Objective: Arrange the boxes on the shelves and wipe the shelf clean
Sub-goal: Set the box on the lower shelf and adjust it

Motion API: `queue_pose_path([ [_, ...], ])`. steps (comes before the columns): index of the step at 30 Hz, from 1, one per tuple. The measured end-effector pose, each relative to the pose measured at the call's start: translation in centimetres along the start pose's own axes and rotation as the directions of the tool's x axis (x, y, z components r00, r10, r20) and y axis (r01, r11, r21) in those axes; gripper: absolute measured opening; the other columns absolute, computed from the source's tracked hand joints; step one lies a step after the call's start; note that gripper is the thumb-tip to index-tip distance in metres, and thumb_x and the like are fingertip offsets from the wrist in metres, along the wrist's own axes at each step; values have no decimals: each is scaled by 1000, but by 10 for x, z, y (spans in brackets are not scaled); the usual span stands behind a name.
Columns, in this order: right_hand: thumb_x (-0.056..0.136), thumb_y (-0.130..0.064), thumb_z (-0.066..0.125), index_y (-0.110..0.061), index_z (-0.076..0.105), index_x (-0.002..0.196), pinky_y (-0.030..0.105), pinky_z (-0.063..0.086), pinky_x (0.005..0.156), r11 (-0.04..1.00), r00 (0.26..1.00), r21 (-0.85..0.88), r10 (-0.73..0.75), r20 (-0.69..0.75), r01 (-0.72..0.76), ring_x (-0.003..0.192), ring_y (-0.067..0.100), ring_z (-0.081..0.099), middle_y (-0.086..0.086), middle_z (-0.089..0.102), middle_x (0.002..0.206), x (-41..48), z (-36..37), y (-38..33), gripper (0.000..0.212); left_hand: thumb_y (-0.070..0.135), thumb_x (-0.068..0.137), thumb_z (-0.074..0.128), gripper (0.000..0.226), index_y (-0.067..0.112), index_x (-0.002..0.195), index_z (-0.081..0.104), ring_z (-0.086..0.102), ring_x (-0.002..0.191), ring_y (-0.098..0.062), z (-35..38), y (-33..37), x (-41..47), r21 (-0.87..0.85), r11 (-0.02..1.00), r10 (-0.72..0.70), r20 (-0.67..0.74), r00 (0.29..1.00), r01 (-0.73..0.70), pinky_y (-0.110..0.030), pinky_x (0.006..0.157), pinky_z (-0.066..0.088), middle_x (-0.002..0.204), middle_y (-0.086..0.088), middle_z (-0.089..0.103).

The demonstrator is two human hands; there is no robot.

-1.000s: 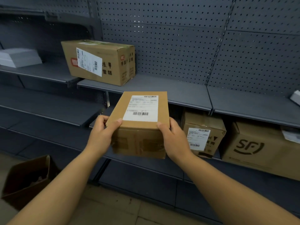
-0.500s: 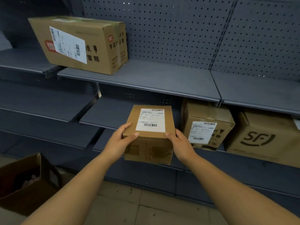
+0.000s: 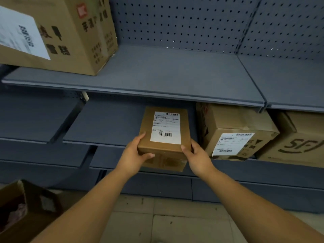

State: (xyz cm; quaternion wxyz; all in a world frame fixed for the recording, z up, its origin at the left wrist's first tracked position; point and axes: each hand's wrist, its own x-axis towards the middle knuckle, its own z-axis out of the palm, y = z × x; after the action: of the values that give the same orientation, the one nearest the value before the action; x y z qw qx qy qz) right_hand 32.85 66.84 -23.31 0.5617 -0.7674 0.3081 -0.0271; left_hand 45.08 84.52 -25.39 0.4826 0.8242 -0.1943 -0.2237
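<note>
A dark grey perforated metal back panel [image 3: 184,23] rises behind the shelving, above a dim, stained beige tiled floor [image 3: 175,223].

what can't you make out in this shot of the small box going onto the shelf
All in the head view:
- Small box: label text too small; whether it rests on the lower shelf is hidden by the box itself.
- Big box: cut off by the top and left edges; label blurred.
- SF box: cut off by the right edge.
- Floor carton: contents dark, cut off.

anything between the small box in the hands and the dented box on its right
Nothing: in the head view only a narrow dark gap separates the small box from the dented box.
</note>
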Motion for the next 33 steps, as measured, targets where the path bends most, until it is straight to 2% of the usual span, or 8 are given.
queue_pose_path([
  [6,97,-34,45,-13,25,149,39,30,115,761,971,-618,-236,23,200,139,32,33,6,16,159,7,9,7,59,19,81,71,82,38,146,23,44,127,-18,13,-4,31,25,1000,13,2,1000,-13,-38,110,37,144,-1,39],
  [9,99,-36,37,-13,8,152,39,12,121,572,969,-784,-182,165,241,148,30,-9,0,-3,162,13,11,8,64,22,85,66,80,36,148,18,37,132,-22,19,3,42,119,993,21,-32,999,-17,-36,109,34,149,-5,26],
  [12,99,-39,35,-15,-5,152,41,2,121,491,976,-844,-130,175,217,146,30,-21,0,-16,161,22,12,5,71,22,88,63,70,31,146,25,25,140,-29,22,6,48,296,952,108,-106,988,-73,-45,110,36,155,-7,13],
  [17,97,-39,40,-15,-12,151,46,-4,118,484,987,-860,-77,142,162,144,30,-25,-1,-25,159,40,15,-4,79,17,79,71,64,8,137,45,12,142,-34,24,-2,48,636,681,432,51,901,-362,-63,108,28,148,-20,37],
  [19,96,-40,42,-16,-14,150,49,-3,118,484,988,-862,-52,143,150,144,30,-26,-1,-27,157,49,15,-7,81,29,89,60,72,13,148,23,-14,144,-22,23,0,51,702,617,350,160,923,-356,-53,117,2,159,-11,12],
  [24,94,-36,48,-18,-19,149,52,-3,117,505,987,-853,13,160,132,142,29,-30,-4,-33,155,72,11,-17,88,43,94,44,80,23,149,-11,-31,139,-19,16,15,73,768,571,144,255,956,-291,-42,116,-13,147,7,-32],
  [29,93,-31,50,-20,-19,149,49,-1,117,550,986,-826,24,163,123,142,27,-29,-6,-33,155,85,4,-22,89,42,94,45,78,23,151,-6,-25,143,-22,13,23,89,760,574,151,268,952,-305,-40,116,-13,157,2,-22],
  [33,93,-34,50,-18,-10,151,42,6,119,585,988,-797,-80,129,152,146,24,-20,-5,-20,160,78,0,-24,85,36,94,49,69,20,151,13,-23,141,-19,17,27,84,683,616,333,225,916,-392,-35,114,-14,160,0,-9],
])
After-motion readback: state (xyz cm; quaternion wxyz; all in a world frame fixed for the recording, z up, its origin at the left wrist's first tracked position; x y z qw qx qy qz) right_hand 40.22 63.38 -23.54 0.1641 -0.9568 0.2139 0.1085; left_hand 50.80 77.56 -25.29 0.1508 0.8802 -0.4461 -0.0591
